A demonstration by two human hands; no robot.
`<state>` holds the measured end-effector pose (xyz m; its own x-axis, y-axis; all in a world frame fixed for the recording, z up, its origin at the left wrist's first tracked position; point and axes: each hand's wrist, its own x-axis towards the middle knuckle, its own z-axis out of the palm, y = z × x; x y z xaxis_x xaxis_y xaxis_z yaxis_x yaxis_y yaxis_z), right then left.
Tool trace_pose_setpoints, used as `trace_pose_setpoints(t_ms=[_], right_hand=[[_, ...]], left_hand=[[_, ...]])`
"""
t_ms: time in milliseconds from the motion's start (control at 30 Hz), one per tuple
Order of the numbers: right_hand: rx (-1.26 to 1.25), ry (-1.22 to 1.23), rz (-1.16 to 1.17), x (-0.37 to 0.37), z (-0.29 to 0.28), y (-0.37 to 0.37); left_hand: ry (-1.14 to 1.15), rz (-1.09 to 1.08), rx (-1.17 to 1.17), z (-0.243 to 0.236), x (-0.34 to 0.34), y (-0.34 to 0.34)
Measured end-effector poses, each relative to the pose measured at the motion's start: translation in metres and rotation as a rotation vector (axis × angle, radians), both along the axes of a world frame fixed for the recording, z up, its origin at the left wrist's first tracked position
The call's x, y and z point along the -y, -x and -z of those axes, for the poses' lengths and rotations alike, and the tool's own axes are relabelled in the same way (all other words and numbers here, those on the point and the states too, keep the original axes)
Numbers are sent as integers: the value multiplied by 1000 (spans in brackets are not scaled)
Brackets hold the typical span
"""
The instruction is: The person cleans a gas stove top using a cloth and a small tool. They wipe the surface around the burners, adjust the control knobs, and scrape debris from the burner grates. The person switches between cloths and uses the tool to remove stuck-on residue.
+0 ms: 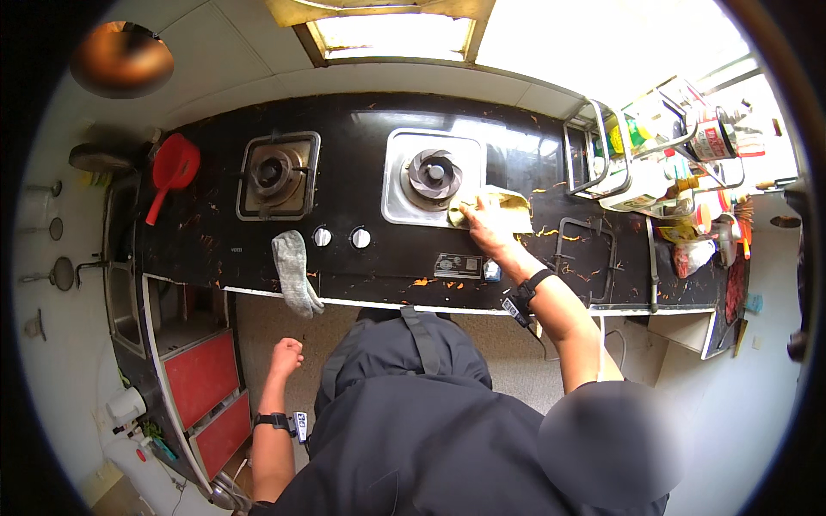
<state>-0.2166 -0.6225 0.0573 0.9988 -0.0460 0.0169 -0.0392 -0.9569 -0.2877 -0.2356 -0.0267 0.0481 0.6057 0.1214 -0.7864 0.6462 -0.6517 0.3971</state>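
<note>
A rag [516,208] is lying over the near right corner of the right burner [434,174] and onto the counter [370,268]; the right hand [488,224] is gripping it. The left hand [287,355], curled into a loose fist, is hanging near a grey knit piece [293,271] drooping over the edge.

- Black counter [348,155], marked with orange patches, carrying a silver burner [411,183]
- Left of the silver burner: a second burner [269,172], then a red dipper [176,163]
- Left and in front of it: white knobs [361,238], a grey cloth [293,267] overhanging the edge
- At its front-right corner: a yellow cloth [514,208]
- Farther right: a black metal frame [561,246]
</note>
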Motion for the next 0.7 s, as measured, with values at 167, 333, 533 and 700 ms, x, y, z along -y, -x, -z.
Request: trace_pose_setpoints(t_ms=[167,333,533,700], right_hand=[[23,-3,223,-2,0,-12],[92,13,176,-39,-3,-6],[-59,-304,55,-78,-8,-4],[-36,-867,123,-73,-30,-2]], left_hand=[[-6,-80,16,0,-20,34],[-60,-142,-46,12,-42,73],[-32,-48,-39,18,-9,71],[126,139,255,-21,69,8]])
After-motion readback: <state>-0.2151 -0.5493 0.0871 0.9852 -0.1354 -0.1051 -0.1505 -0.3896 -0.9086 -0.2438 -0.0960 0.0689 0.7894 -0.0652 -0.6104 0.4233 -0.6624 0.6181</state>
